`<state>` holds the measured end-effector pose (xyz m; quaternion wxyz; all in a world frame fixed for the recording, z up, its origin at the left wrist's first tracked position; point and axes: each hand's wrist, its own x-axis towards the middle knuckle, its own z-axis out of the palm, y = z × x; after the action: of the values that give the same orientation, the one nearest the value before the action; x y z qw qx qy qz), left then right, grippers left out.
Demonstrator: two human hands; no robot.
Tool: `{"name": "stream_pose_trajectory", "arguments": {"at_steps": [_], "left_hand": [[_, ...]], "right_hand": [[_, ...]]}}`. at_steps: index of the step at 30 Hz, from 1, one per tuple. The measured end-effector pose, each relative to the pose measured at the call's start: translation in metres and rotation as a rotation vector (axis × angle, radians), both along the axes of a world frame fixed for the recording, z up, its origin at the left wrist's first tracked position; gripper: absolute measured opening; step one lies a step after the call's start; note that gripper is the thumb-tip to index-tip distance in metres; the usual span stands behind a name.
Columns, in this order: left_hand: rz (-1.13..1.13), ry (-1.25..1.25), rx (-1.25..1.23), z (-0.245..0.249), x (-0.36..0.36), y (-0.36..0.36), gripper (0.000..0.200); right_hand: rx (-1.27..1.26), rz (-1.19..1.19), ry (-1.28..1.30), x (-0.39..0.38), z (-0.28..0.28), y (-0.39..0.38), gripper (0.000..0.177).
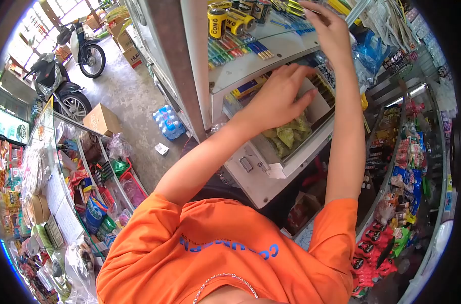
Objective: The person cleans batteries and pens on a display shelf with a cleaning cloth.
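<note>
My left hand (283, 96) is open, fingers spread, over a glass-fronted lower compartment of the white display case (263, 185). Below its palm lie yellow-green packets (291, 133), and a pale box flap (317, 105) is just right of its fingers. My right hand (331, 30) reaches over the upper shelf with thumb and fingers apart, its fingertips beside some yellow-and-black items (293, 7). Blue pens (297, 28) lie just under it. Further left on this shelf stand yellow batteries (216, 23) marked CONO, with rows of coloured pens (235, 48) in front.
A grey post (182, 55) rises close to my left forearm. On the concrete floor are a cardboard box (103, 120), a pack of bottles (168, 122) and parked motorbikes (63, 93). Packed snack shelves (407, 152) curve along my right; another goods-filled glass case (73, 152) borders my left.
</note>
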<state>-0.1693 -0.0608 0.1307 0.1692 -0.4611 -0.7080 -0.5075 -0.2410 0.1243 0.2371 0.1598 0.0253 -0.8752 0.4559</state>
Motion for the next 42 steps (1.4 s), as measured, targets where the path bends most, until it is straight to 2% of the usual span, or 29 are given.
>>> {"name": "stream_pose_trajectory", "arguments": {"at_steps": [2, 3, 5, 6, 7, 9, 10, 11, 13, 14, 15, 17, 19, 21, 22, 24, 25, 27, 28, 29, 31, 32, 34, 36, 38, 42], "left_hand": [[0.036, 0.007, 0.100, -0.002, -0.004, 0.003, 0.051], [0.026, 0.005, 0.093, -0.001, -0.003, 0.004, 0.051], [0.058, -0.179, 0.250, 0.004, 0.001, 0.003, 0.064], [0.079, -0.182, 0.277, 0.004, 0.001, 0.003, 0.069], [0.074, -0.189, 0.274, 0.006, 0.003, 0.001, 0.069], [-0.008, -0.374, 0.321, 0.014, 0.005, -0.003, 0.067], [-0.137, -0.474, 0.376, 0.011, 0.002, -0.001, 0.060], [-0.141, -0.474, 0.376, 0.013, 0.000, -0.003, 0.060], [-0.400, -0.731, 0.377, 0.016, -0.005, -0.007, 0.048], [-0.396, -0.686, 0.445, 0.011, -0.008, -0.002, 0.037], [-0.393, -0.699, 0.449, 0.010, -0.007, -0.002, 0.037], [-0.320, -0.659, 0.492, 0.009, -0.007, -0.004, 0.033], [-0.309, -0.681, 0.505, 0.005, -0.010, -0.004, 0.030], [-0.284, -0.715, 0.509, 0.007, -0.008, -0.002, 0.030], [-0.292, -0.712, 0.506, 0.008, -0.007, -0.001, 0.030], [-0.262, -0.763, 0.471, 0.011, -0.004, -0.002, 0.036], [-0.267, -0.763, 0.463, 0.014, -0.003, -0.005, 0.036], [0.074, -0.574, 0.077, 0.020, 0.000, -0.010, 0.044], [0.070, -0.570, 0.069, 0.018, 0.001, -0.008, 0.044], [0.058, -0.507, 0.115, 0.013, 0.002, -0.006, 0.043], [0.041, -0.440, 0.158, 0.010, 0.003, -0.003, 0.042], [-0.027, -0.458, 0.163, 0.010, 0.002, -0.003, 0.047], [-0.102, -0.469, 0.167, 0.014, 0.000, -0.003, 0.052], [-0.042, -0.690, 0.183, 0.017, 0.002, -0.005, 0.067], [-0.044, -0.638, 0.215, 0.009, -0.005, -0.002, 0.071], [-0.076, -0.569, 0.163, 0.011, -0.004, -0.004, 0.074]], "right_hand": [[0.071, 0.041, 0.355, 0.019, -0.015, 0.021, 0.028], [0.066, 0.029, 0.353, 0.032, -0.017, 0.022, 0.028], [-0.083, 0.137, 0.314, 0.065, -0.018, 0.016, 0.026], [-0.082, 0.151, 0.295, 0.083, -0.018, 0.007, 0.026], [-0.084, 0.144, 0.289, 0.095, -0.022, 0.001, 0.026], [-0.168, 0.191, 0.276, 0.113, -0.026, -0.009, 0.023], [-0.207, 0.219, 0.216, 0.119, -0.031, -0.009, 0.023], [-0.205, 0.216, 0.217, 0.123, -0.035, -0.011, 0.023], [-0.217, 0.205, 0.230, 0.126, -0.045, -0.017, 0.026], [-0.244, 0.102, 0.300, 0.130, -0.052, -0.024, 0.035], [-0.244, 0.101, 0.287, 0.136, -0.059, -0.027, 0.035], [0.228, -0.198, 0.480, 0.149, -0.068, -0.031, 0.045], [0.230, -0.183, 0.389, 0.173, -0.075, -0.038, 0.046], [0.470, -0.029, -0.090, 0.188, -0.081, -0.034, 0.042], [0.469, -0.037, -0.086, 0.188, -0.080, -0.031, 0.042], [0.245, -0.077, -0.039, 0.190, -0.080, -0.028, 0.035], [0.239, -0.084, -0.037, 0.189, -0.079, -0.028, 0.035], [-0.163, -0.286, 0.209, 0.179, -0.075, -0.030, 0.027], [-0.250, -0.299, 0.347, 0.170, -0.075, -0.030, 0.022], [-0.257, -0.306, 0.351, 0.163, -0.074, -0.032, 0.022], [-0.071, -0.462, 0.655, 0.152, -0.069, -0.038, 0.022], [0.067, -0.467, 0.661, 0.151, -0.070, -0.042, 0.025], [0.151, -0.344, 0.598, 0.148, -0.082, -0.056, 0.032], [0.225, -0.276, 0.604, 0.154, -0.088, -0.073, 0.036], [0.351, -0.204, 0.408, 0.171, -0.089, -0.091, 0.048], [0.301, -0.145, 0.387, 0.170, -0.092, -0.091, 0.060]]}}
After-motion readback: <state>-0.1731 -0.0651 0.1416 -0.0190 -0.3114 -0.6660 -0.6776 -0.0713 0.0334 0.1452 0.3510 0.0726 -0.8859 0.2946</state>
